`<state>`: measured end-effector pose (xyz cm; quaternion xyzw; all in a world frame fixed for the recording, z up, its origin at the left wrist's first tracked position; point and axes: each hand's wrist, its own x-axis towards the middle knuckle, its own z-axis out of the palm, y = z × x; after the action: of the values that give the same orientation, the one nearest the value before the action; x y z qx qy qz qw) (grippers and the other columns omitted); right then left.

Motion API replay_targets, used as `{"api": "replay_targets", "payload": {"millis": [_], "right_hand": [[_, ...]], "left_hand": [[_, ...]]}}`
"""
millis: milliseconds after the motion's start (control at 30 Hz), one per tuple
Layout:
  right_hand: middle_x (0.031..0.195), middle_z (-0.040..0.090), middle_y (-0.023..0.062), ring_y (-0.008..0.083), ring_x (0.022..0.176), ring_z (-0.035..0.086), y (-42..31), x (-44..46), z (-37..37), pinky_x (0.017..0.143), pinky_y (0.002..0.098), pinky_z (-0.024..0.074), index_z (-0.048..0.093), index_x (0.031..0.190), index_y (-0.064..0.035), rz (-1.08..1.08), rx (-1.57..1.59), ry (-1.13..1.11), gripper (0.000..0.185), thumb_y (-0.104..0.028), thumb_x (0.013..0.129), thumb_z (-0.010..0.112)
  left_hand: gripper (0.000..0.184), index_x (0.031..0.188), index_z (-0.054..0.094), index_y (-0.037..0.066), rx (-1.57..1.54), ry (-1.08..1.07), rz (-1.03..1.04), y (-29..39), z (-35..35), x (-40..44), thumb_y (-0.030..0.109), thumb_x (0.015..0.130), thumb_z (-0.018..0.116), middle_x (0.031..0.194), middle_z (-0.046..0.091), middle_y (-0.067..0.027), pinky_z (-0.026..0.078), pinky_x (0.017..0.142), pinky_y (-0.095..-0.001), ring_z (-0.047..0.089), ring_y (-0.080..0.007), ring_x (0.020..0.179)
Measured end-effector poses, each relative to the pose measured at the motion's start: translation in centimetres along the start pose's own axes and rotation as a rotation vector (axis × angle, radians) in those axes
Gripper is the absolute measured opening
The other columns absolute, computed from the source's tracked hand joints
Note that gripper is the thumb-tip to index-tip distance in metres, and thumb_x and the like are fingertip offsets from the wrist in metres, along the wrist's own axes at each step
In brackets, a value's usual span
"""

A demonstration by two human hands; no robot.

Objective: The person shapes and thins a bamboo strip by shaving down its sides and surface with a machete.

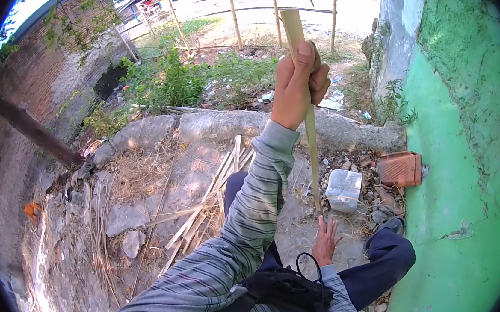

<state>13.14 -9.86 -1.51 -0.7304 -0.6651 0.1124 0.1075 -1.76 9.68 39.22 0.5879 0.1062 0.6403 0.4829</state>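
Note:
My left hand (296, 85) is raised in front of me at the upper middle, its fingers wrapped round a long pale flat strip (311, 147). The strip's top end sticks out above the fist, and its lower part slants down to the ground near my other hand. Low down, beside my bent knee, my right hand (326, 241) has its fingers spread, with the fingertips close to the strip's lower end; whether they touch it I cannot tell. A bundle of similar thin strips (202, 211) lies on the ground left of my legs.
A green wall (447, 235) rises close on the right. An orange hollow brick (401, 169) and a whitish block (343, 190) lie near it. A low stone ledge (217, 126) crosses ahead, with plants and a pole fence beyond. A brick wall (62, 47) stands left.

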Motion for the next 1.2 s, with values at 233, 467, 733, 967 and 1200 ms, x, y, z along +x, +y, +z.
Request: {"api": "replay_targets", "payload": {"millis": [233, 467, 733, 967, 1200], "right_hand": [[0.161, 0.022, 0.0204, 0.0445, 0.148, 0.023, 1.1, 0.9, 3.0, 0.102, 0.0533, 0.0487, 0.031, 0.152, -0.0024, -0.12, 0.013, -0.122, 0.079, 0.006, 0.079, 0.062], [0.149, 0.042, 0.0208, 0.0419, 0.134, 0.045, 1.8, 2.2, 3.1, 0.097, 0.045, 0.0527, 0.042, 0.142, 0.0046, -0.169, -0.098, -0.012, 0.07, 0.004, 0.075, 0.065], [0.118, 0.065, 0.0159, 0.0413, 0.101, 0.063, 0.3, 9.0, -5.7, 0.084, 0.0504, 0.0527, 0.066, 0.104, -0.0061, -0.226, 0.037, -0.207, 0.031, 0.001, 0.074, 0.06], [0.106, 0.068, 0.0158, 0.0403, 0.1, 0.065, -1.8, 12.0, -14.5, 0.082, 0.0513, 0.0533, 0.067, 0.109, -0.0085, -0.247, 0.207, -0.149, 0.035, -0.004, 0.074, 0.064], [0.14, 0.056, 0.02, 0.0396, 0.12, 0.058, -2.0, 8.9, -9.9, 0.1, 0.0435, 0.0495, 0.06, 0.129, 0.0024, -0.329, 0.172, 0.293, 0.053, 0.005, 0.077, 0.056]], "left_hand": [[0.052, 0.074, 0.031, 0.016, 0.027, -0.004, 0.012, 0.4, -0.1, -0.2, 0.058, 0.104, 0.039, 0.058, 0.019, 0.0062, 0.014, 0.041, -0.0256, 0.015, -0.0051, 0.047], [0.051, 0.074, 0.034, 0.014, -0.019, -0.031, 0.026, 0.1, -0.6, 0.0, 0.054, 0.104, 0.041, 0.056, 0.027, 0.004, 0.018, 0.038, -0.0252, 0.023, -0.0054, 0.042], [0.051, 0.075, 0.032, 0.015, -0.047, -0.088, 0.018, -0.1, 0.9, -0.5, 0.055, 0.104, 0.04, 0.058, 0.022, 0.0056, 0.016, 0.039, -0.025, 0.019, -0.0051, 0.044], [0.05, 0.075, 0.035, 0.015, -0.024, -0.025, 0.033, -0.8, 0.7, 0.4, 0.055, 0.104, 0.044, 0.058, 0.023, 0.0057, 0.017, 0.04, -0.0253, 0.019, -0.0058, 0.045], [0.045, 0.076, 0.035, 0.017, -0.063, -0.042, 0.105, -2.0, 0.2, 2.0, 0.049, 0.106, 0.042, 0.057, 0.024, 0.0062, 0.019, 0.038, -0.0255, 0.02, -0.0057, 0.042]]}}
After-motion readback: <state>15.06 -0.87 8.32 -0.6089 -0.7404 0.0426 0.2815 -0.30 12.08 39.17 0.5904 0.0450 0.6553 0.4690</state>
